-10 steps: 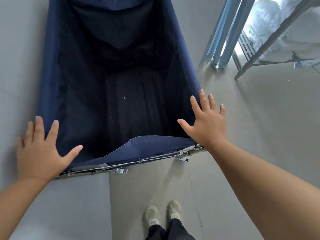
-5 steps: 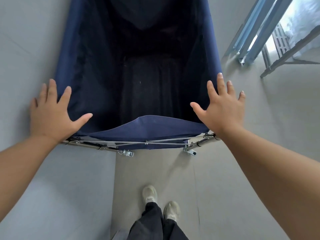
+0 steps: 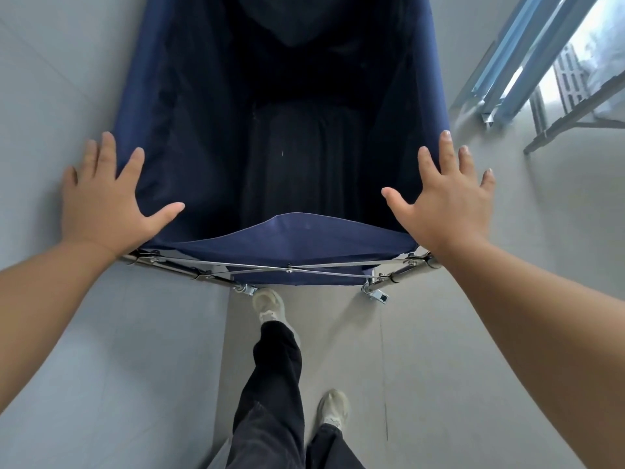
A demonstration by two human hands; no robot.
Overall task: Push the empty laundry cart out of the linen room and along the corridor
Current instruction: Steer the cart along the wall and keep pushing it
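Observation:
The laundry cart point(image 3: 304, 242) is a deep navy fabric bag on a chrome folding frame point(image 3: 294, 270) with small casters; its inside is dark and empty. My left hand point(image 3: 105, 198) lies flat with spread fingers on the cart's near left corner. My right hand point(image 3: 446, 201) lies flat in the same way on the near right corner. Neither hand wraps around the frame; both palms press against the rim. My legs in dark trousers and pale shoes show below the cart, the left foot point(image 3: 269, 304) forward near a caster.
A pale wall point(image 3: 50, 79) runs close along the cart's left side. At the upper right stand a blue-grey door frame point(image 3: 500, 79) and a grey metal rack leg point(image 3: 575, 116), with bright white bundles behind. Grey tiled floor point(image 3: 473, 333) stretches to the right.
The cart has rolled forward and straightened alongside the left wall. Both hands stayed flat on its near corners. My left foot has stepped forward.

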